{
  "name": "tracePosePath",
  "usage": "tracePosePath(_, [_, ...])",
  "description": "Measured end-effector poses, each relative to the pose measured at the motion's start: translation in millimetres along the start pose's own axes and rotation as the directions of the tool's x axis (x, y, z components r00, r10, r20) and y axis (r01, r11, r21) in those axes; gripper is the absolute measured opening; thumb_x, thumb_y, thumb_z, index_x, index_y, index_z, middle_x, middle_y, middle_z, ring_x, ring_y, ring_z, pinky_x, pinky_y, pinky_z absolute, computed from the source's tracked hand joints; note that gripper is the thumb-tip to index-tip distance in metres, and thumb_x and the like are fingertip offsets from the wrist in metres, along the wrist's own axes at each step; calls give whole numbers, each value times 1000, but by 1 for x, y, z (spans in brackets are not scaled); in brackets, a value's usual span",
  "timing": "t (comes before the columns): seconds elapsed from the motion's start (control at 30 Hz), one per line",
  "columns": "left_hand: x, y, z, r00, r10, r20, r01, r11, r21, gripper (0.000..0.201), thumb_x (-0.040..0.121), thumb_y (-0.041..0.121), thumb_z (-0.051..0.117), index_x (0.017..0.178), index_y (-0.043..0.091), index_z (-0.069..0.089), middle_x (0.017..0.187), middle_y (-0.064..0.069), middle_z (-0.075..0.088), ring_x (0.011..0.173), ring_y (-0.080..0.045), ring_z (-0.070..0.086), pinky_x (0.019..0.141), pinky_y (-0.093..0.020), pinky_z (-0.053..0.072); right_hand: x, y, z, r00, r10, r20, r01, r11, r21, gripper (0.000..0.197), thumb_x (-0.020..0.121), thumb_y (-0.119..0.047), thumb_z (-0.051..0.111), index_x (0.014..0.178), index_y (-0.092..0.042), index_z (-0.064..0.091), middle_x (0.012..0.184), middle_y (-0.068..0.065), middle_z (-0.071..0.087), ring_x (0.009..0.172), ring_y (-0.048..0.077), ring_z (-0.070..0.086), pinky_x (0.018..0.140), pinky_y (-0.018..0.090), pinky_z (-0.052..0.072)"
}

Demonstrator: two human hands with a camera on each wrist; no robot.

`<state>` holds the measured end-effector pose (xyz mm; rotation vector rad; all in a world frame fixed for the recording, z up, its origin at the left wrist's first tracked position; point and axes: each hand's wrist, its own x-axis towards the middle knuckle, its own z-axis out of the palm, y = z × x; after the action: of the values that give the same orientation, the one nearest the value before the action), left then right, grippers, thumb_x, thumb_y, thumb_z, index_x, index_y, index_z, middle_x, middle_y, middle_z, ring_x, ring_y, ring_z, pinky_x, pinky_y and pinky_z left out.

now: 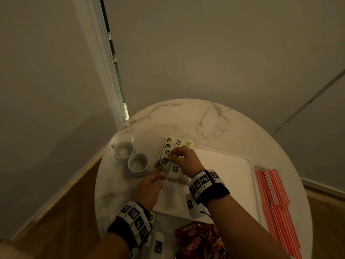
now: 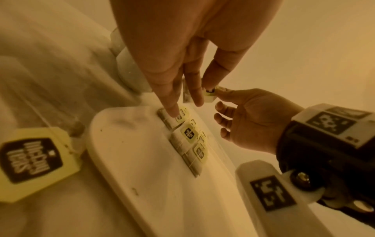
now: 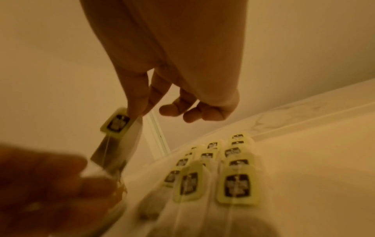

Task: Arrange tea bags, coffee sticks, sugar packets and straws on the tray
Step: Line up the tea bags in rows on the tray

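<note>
Round desk [image 1: 214,124] with a white marble top, grey veins. On it a white rounded-corner tray [image 1: 224,165], smooth plastic look. Rows of tea bags [image 1: 169,146] lie overlapped along the tray's left side, each a thin papery pouch with a pale yellow tag printed with a dark shield logo. Right hand [image 1: 183,157] pinches one tea bag [image 1: 164,161] by its yellow tag between thumb and fingertip, above the tray's left edge; other fingers loosely curled. Left hand [image 1: 149,186] holds the lower end of that same bag, the sheer pouch stretched between both hands; the exact grip is blurred in the right wrist view. Two small white ceramic cups [image 1: 130,156] stand side by side just left of the tray, touching. Red-and-white striped straws [image 1: 274,200] lie in a flat bundle on the desk right of the tray. Glossy red coffee sticks [image 1: 199,240] are piled at the near edge, off the tray. One loose tea bag tag [image 2: 34,160] lies on the desk near the left wrist.
</note>
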<state>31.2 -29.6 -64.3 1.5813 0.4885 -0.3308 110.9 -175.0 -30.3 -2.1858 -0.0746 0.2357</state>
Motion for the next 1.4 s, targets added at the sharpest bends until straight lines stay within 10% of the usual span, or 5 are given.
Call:
tracePosePath(0.37, [-12, 13, 1, 985, 168, 34, -169, 985, 28, 23, 87, 1, 52, 84, 14, 71, 87, 34, 62, 81, 11, 58, 71, -17, 41, -6, 11, 9, 989, -77, -122, 86, 994, 71, 7, 82, -15, 73, 83, -21, 70, 84, -2, 54, 96, 26, 51, 87, 36, 41])
tracePosePath(0.57, [-9, 10, 0, 990, 114, -82, -119, 991, -68, 20, 82, 0, 58, 90, 19, 56, 83, 0, 64, 80, -22, 57, 77, -42, 48, -13, 10, 1, 993, -107, 41, 94, 963, 251, 23, 85, -2, 65, 77, -22, 59, 89, -2, 61, 85, 3, 55, 81, 13, 41])
tracePosePath(0.7, [-9, 15, 2, 990, 106, -89, -128, 947, -295, 36, 90, -2, 55, 117, 18, 42, 105, -4, 65, 95, -21, 64, 80, -38, 55, -14, 9, -2, 991, -55, 119, 14, 948, 319, 24, 90, -1, 58, 77, -21, 56, 79, -6, 58, 68, -2, 53, 62, 14, 42])
tracePosePath(0.93, [-11, 13, -2, 985, 159, -68, -169, 972, -166, 17, 90, 2, 58, 95, 16, 66, 96, -8, 70, 94, -25, 65, 74, -30, 52, -13, 0, 0, 995, -47, 88, 31, 985, 172, 25, 90, -3, 58, 74, -22, 53, 78, 0, 57, 78, 16, 53, 76, 35, 47])
tracePosePath(1.4, [-7, 9, -9, 972, 192, -133, -206, 973, -106, 18, 89, 3, 59, 103, 12, 68, 96, -3, 70, 84, -15, 63, 64, -20, 50, -18, -11, 0, 993, -114, 33, 109, 986, 124, 15, 89, -3, 58, 81, -15, 55, 84, -2, 56, 81, 12, 52, 74, 17, 43])
